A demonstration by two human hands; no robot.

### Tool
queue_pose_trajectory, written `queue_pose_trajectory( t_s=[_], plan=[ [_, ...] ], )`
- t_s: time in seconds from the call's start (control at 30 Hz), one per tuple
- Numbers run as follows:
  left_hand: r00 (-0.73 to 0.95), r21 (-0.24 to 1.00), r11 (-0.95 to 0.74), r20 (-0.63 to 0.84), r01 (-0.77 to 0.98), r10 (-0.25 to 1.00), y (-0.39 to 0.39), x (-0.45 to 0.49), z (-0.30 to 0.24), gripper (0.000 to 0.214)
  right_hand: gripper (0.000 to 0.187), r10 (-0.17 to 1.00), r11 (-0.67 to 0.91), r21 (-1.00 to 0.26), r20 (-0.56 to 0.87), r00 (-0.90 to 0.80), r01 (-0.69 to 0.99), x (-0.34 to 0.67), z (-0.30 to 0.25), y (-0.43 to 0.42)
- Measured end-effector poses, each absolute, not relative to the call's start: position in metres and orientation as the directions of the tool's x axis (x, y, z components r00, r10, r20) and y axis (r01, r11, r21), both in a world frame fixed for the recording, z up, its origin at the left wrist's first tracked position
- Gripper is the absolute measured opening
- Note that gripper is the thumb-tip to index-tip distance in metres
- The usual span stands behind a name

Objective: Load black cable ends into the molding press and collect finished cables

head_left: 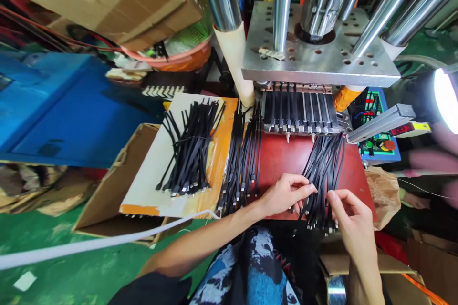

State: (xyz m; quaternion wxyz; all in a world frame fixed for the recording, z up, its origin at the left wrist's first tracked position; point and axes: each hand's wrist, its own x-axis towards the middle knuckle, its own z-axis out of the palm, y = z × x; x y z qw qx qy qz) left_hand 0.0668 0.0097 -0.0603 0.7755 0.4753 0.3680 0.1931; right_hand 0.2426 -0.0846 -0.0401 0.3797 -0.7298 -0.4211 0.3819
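Note:
A bundle of black cables (324, 171) hangs down from the mould block (298, 113) of a press over a red table top (286, 157). My left hand (284, 194) pinches strands on the bundle's left side, fingers closed on them. My right hand (352, 221) touches the bundle's lower right side, thumb and forefinger closing on the cable ends. A second loose heap of black cables (241, 162) lies left of my left hand.
A tied bunch of black cables (189, 152) rests on a white and orange board (150, 186) over a cardboard box (107, 190). The press plate (315, 57) and steel columns stand above. A control panel (375, 145) and bright lamp (447, 100) sit right. A blue case (67, 109) lies left.

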Motion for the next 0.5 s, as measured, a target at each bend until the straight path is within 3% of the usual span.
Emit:
queue_pose_trajectory(
  t_s=[0.13, 0.23, 0.37, 0.5],
  plan=[
    [0.662, 0.877, 0.480, -0.368, 0.014, 0.653, 0.005, 0.057, -0.045, 0.050, 0.041, 0.926, -0.337, -0.902, -0.370, -0.080, 0.271, 0.232, -0.029, -0.093],
    [0.675, 0.898, 0.432, -0.371, 0.085, 0.638, -0.009, 0.043, -0.036, 0.038, 0.032, 0.877, -0.390, -0.899, -0.428, -0.218, 0.197, 0.236, -0.025, -0.086],
    [0.671, 0.947, 0.180, -0.316, 0.266, 0.671, -0.027, 0.025, -0.032, 0.029, 0.037, 0.948, -0.312, -0.950, -0.313, 0.063, -0.025, 0.228, -0.029, -0.062],
    [0.642, 0.941, 0.021, -0.247, 0.337, 0.726, -0.009, 0.017, -0.021, 0.018, 0.043, 0.962, -0.219, -0.975, -0.211, 0.172, 0.030, 0.207, -0.037, -0.051]
  ],
)
